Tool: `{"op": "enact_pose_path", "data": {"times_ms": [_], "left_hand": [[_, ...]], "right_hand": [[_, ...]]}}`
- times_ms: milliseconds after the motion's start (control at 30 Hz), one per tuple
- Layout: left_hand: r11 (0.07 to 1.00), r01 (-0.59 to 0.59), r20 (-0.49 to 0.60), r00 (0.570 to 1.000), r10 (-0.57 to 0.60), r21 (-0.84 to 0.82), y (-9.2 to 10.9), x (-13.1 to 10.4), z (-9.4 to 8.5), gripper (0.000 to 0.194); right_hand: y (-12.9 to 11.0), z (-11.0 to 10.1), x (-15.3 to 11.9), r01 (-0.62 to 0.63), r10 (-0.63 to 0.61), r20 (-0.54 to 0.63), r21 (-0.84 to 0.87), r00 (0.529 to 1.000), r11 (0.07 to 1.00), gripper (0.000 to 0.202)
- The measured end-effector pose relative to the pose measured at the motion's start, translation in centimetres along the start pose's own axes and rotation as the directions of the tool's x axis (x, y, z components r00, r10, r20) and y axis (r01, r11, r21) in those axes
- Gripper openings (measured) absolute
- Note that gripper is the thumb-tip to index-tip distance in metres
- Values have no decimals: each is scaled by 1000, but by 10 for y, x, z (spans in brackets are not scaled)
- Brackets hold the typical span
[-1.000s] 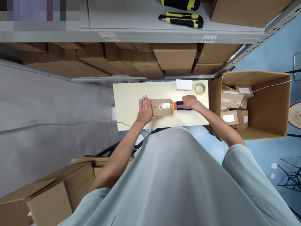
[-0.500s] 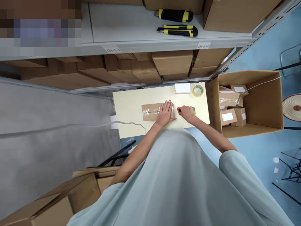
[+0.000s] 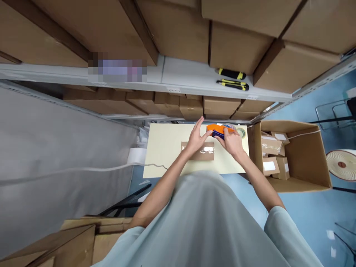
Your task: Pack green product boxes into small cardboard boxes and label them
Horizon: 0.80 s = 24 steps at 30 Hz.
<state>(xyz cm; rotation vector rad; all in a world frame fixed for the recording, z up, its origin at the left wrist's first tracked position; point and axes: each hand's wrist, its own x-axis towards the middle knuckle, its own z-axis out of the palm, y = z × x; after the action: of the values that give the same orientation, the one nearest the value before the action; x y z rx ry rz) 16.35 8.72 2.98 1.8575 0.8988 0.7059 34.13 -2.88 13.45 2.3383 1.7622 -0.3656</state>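
In the head view, the right hand [image 3: 233, 142] is wrapped around the orange and dark blue dispenser [image 3: 218, 129] above the far side of the table [image 3: 164, 141], while the left hand [image 3: 197, 139] is spread, its thumb at the dispenser's front end, though whether it touches is hard to tell. The dispenser looks stiff, fairly light and probably smooth, best gripped around its body, with fingers clear of the front edge, which may be sharp. The taped box [image 3: 207, 154] lies flat on the table partly beneath the left hand, likely light, with slightly yielding card and slick tape, so its long sides should give the surest hold.
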Motion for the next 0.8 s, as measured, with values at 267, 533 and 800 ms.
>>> {"op": "enact_pose_path", "data": {"times_ms": [267, 533, 800], "left_hand": [[982, -173, -368, 920, 132, -82, 31, 109, -93, 77], [978, -162, -430, 898, 93, -129, 0, 178, -124, 78], [993, -121, -399, 910, 112, 2, -8, 148, -132, 71]], "right_hand": [[-38, -109, 113, 229, -236, -276, -55, 932, 972, 73], [-58, -136, 216, 278, -293, -318, -94, 901, 956, 75], [-64, -113, 222, 243, -242, -463, -58, 853, 968, 75]]}}
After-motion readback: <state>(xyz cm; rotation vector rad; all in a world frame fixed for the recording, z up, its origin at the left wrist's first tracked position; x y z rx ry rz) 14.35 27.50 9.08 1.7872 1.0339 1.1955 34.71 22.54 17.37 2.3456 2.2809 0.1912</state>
